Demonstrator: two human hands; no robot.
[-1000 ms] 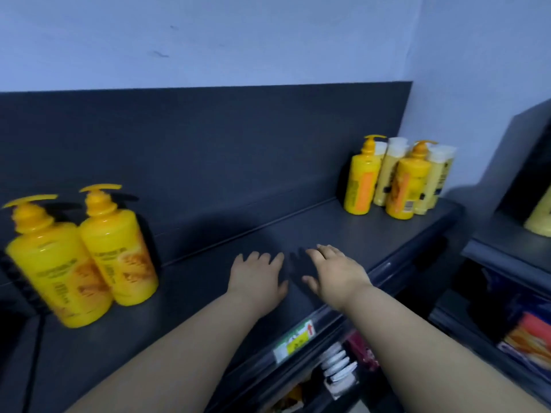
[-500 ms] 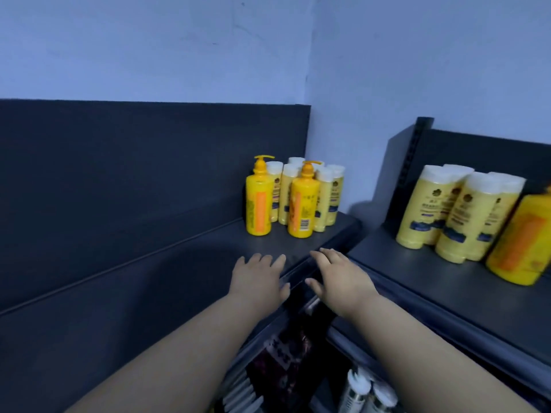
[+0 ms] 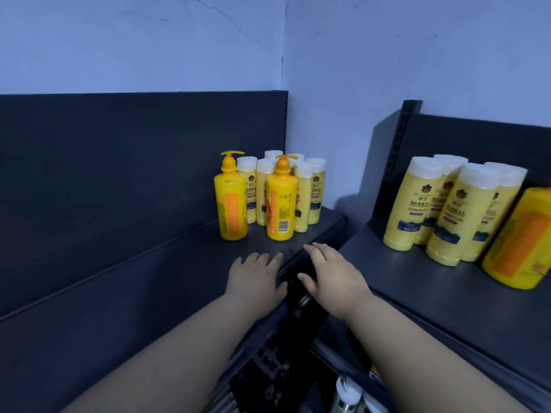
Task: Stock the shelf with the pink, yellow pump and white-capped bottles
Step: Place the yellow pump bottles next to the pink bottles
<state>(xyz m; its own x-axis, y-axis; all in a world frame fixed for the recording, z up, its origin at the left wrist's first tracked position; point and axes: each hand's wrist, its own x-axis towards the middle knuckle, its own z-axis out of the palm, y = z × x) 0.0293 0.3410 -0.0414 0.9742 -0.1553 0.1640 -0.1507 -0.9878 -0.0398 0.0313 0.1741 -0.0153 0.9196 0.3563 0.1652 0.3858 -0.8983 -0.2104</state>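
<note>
Legibly, white-capped bottles (image 3: 413,204), marked "HERBAL"

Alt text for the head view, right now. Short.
Left hand and right hand reach out open and empty at the front edge of a dark shelf. At its far corner two yellow pump bottles stand before a cluster of white-capped bottles; more bottles stand on a neighbouring shelf to the right.

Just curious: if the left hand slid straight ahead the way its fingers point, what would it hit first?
Probably the nearer yellow plastic pump bottle with the barcode label, just beyond the left hand; depth is uncertain.
</note>
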